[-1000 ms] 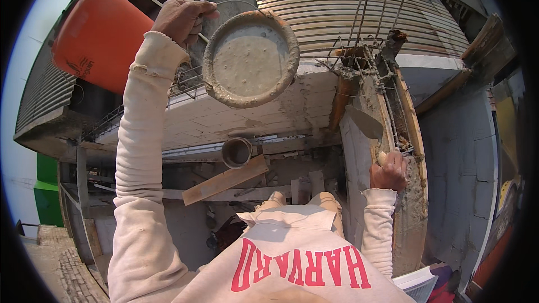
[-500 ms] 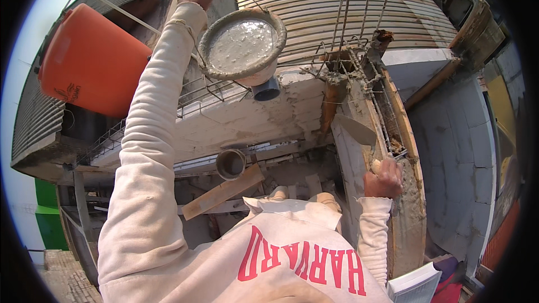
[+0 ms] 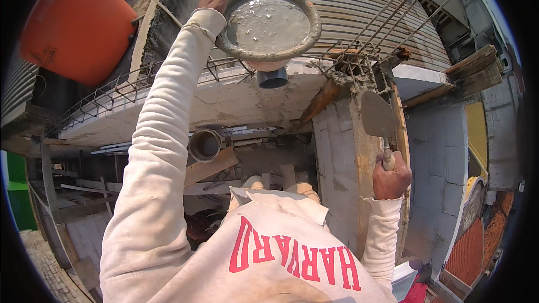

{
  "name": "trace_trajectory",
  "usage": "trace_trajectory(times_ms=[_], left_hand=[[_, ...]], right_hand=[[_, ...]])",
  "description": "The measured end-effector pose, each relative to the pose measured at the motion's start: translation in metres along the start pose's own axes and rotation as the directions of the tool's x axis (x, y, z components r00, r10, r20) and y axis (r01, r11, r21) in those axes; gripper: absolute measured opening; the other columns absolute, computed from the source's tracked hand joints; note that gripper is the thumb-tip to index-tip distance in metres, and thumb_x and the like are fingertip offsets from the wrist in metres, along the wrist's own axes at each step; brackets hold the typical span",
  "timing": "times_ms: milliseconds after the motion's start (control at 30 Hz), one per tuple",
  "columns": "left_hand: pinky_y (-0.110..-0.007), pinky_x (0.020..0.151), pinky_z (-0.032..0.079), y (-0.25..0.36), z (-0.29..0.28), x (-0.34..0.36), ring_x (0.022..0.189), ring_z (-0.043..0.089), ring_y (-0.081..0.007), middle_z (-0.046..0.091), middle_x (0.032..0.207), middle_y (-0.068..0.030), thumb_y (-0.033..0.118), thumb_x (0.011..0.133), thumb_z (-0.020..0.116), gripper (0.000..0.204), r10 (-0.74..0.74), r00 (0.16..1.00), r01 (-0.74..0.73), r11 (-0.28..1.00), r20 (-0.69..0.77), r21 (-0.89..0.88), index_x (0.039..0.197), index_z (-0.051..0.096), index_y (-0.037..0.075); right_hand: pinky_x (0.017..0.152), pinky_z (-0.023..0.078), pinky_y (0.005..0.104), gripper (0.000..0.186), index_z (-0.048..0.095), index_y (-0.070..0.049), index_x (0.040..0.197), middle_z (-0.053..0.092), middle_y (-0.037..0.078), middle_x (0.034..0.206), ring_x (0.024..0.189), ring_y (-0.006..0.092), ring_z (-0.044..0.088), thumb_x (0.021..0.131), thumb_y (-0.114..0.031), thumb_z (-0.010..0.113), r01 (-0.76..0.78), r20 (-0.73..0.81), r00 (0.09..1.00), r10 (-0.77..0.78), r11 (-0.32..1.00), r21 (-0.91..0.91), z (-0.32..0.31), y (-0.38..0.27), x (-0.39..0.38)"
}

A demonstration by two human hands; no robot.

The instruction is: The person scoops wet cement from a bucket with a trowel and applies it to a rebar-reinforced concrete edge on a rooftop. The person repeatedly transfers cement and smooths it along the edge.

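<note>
My left hand is stretched far out and grips the rim of a round metal pan filled with wet grey mortar. The pan hangs level above a concrete ledge. My right hand is closed around the wooden handle of a trowel, whose flat blade points up along a block column. The column stands cased between wooden boards, and bent steel rebar rises from its top, just right of the pan.
A large orange tank sits at upper left. A grey pipe end and a wooden plank lie below the ledge. Corrugated roofing spreads beyond the pan. Block walls drop away on the right, far below.
My left arm has raised the pan and tipped it level, so its mortar filling now shows. My right hand has stayed at the column with the trowel.
</note>
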State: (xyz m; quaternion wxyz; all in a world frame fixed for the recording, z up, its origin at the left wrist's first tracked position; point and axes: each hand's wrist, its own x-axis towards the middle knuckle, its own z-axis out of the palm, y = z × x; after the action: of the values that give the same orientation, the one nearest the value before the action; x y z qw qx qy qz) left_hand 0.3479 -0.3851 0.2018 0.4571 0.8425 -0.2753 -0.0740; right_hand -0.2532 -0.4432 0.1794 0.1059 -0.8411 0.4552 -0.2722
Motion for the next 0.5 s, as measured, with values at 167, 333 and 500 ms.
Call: trace_trajectory(times_ms=[167, 333, 500], left_hand=[[-0.042, 0.100, 0.049, -0.024, -0.007, 0.013, 0.117, 0.068, -0.0358, 0.072, 0.121, -0.0262, 0.054, 0.090, 0.067, 0.064, -0.300, 0.940, 0.295, 0.954, -0.165, -0.051, 0.119, 0.074, -0.002], [-0.038, 0.101, 0.050, 0.007, -0.007, -0.023, 0.112, 0.070, -0.0357, 0.074, 0.117, -0.0256, 0.049, 0.083, 0.075, 0.063, -0.231, 0.971, 0.221, 0.963, -0.053, -0.154, 0.114, 0.075, -0.005], [-0.039, 0.095, 0.054, -0.005, 0.008, -0.019, 0.102, 0.073, -0.0338, 0.076, 0.106, -0.0222, 0.042, 0.079, 0.080, 0.052, -0.366, 0.918, 0.291, 0.884, -0.153, -0.367, 0.104, 0.077, -0.003]], right_hand=[[0.072, 0.052, 0.0415, 0.021, 0.066, -0.002, 0.100, 0.069, 0.018, 0.079, 0.072, 0.0372, 0.067, 0.090, -0.020, 0.073, 0.212, 0.362, 0.877, -0.317, 0.930, 0.301, -0.028, -0.132, 0.133], [0.083, 0.055, 0.0481, 0.022, 0.068, -0.005, 0.104, 0.072, 0.016, 0.090, 0.092, 0.0358, 0.071, 0.088, -0.020, 0.068, 0.802, 0.187, 0.555, -0.811, 0.461, -0.380, -0.008, -0.217, 0.243], [0.094, 0.054, 0.0413, 0.035, 0.072, -0.006, 0.112, 0.071, 0.015, 0.099, 0.099, 0.0347, 0.069, 0.083, -0.026, 0.070, 0.803, 0.669, 0.596, -0.445, 0.363, -0.474, 0.048, -0.291, 0.276]])
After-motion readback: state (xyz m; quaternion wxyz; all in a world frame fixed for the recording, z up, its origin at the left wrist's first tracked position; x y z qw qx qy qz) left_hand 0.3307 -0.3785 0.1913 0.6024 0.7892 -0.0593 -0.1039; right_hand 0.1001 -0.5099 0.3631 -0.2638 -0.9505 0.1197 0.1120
